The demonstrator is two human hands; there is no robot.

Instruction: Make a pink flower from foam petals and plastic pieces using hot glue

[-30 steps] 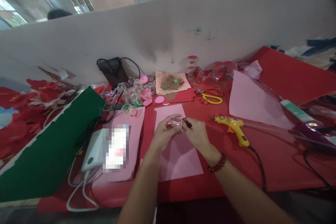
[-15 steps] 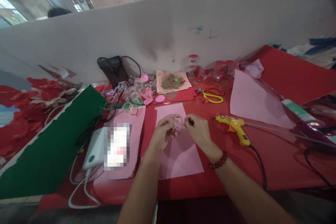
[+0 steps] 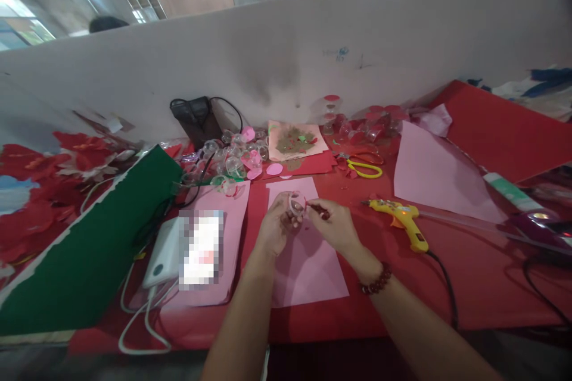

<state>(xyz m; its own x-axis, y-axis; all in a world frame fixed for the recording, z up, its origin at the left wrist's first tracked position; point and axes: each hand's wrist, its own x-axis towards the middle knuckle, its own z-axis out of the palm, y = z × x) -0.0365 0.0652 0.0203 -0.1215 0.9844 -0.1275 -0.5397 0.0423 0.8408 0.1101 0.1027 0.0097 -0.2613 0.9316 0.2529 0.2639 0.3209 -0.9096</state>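
Observation:
Above a pink paper sheet (image 3: 308, 268), my left hand (image 3: 277, 226) holds a small clear plastic cup (image 3: 297, 203) with a pinkish rim, tilted so that its round end faces me. My right hand (image 3: 331, 221) is closed at the cup's right side, thumb and fingertips pinched together at its edge. Whatever the pinch holds, if anything, is too small to make out. To the right of that hand lies a yellow hot glue gun (image 3: 397, 214), its nozzle pointing left. A dark red bead bracelet (image 3: 376, 278) circles my right wrist.
Clear plastic cups (image 3: 232, 161) and pink paper circles (image 3: 274, 169) are heaped behind. Yellow-handled scissors (image 3: 364, 168) lie back right. At left stand a green board (image 3: 89, 256), a white power bank (image 3: 165, 253) with cables and a phone (image 3: 203, 250). The glue gun's cord (image 3: 447, 286) trails toward the front edge.
The cup has turned in my left hand and now shows its round end more. My right hand has moved slightly left, closer against the cup's edge.

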